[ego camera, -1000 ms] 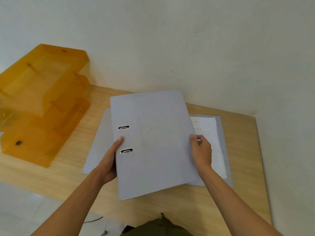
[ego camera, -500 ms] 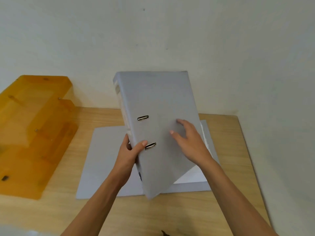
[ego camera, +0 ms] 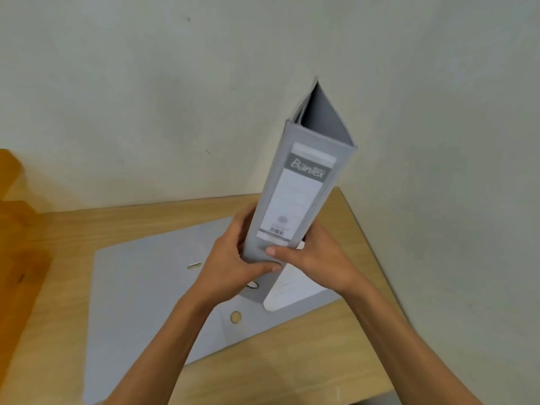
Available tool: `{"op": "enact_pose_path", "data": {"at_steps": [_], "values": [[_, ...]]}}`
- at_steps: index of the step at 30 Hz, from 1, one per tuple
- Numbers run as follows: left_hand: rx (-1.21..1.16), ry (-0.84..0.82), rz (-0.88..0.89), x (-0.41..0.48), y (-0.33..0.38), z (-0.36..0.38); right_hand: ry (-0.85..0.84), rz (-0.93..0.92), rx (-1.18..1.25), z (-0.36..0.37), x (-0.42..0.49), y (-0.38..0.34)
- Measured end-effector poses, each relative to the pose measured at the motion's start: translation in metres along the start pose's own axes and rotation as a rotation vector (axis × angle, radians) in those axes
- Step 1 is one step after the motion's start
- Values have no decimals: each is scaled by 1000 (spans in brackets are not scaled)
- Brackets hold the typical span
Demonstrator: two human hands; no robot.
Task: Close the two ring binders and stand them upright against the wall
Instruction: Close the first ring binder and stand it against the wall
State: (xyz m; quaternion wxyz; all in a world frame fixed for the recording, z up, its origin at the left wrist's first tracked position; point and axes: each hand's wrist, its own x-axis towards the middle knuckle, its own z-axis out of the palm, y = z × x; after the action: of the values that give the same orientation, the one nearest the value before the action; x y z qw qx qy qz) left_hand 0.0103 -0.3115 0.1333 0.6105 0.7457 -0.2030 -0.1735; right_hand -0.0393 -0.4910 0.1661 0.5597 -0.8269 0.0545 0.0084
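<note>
I hold a closed grey ring binder (ego camera: pixel 304 182) upright in the air, its labelled spine facing me and its top leaning toward the wall (ego camera: pixel 204 83). My left hand (ego camera: pixel 233 264) grips the spine's lower left side. My right hand (ego camera: pixel 315 258) grips its lower right, thumb across the spine. Under them a second grey binder (ego camera: pixel 146 287) lies open and flat on the wooden table (ego camera: pixel 336 346), with white paper (ego camera: pixel 289 290) showing on its right half.
An orange translucent plastic tray stack (ego camera: pixel 14 244) sits at the table's left edge. The table's right edge (ego camera: pixel 371 244) runs close to the wall on the right. Bare wood shows between the open binder and the back wall.
The closed binder went from lying flat in my hands to upright, spine turned toward me. Both hands shifted down to its lower spine. The view swung right.
</note>
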Motion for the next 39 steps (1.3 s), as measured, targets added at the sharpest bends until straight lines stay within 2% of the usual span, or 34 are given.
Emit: {"op": "enact_pose_path", "data": {"at_steps": [9,18,27,32,39], "values": [[69,-218,70,45,15,57,110,76,-5,-52,-12,36],[65,-301,42,74,-12,152,158,189,7,-119,-38,98],[174,-252,77,118,-29,225,256,272,-29,-171,-22,164],[234,-204,47,129,-49,248,177,330,-60,-184,-11,186],[286,-240,18,154,-66,267,149,425,-108,-198,0,199]]}}
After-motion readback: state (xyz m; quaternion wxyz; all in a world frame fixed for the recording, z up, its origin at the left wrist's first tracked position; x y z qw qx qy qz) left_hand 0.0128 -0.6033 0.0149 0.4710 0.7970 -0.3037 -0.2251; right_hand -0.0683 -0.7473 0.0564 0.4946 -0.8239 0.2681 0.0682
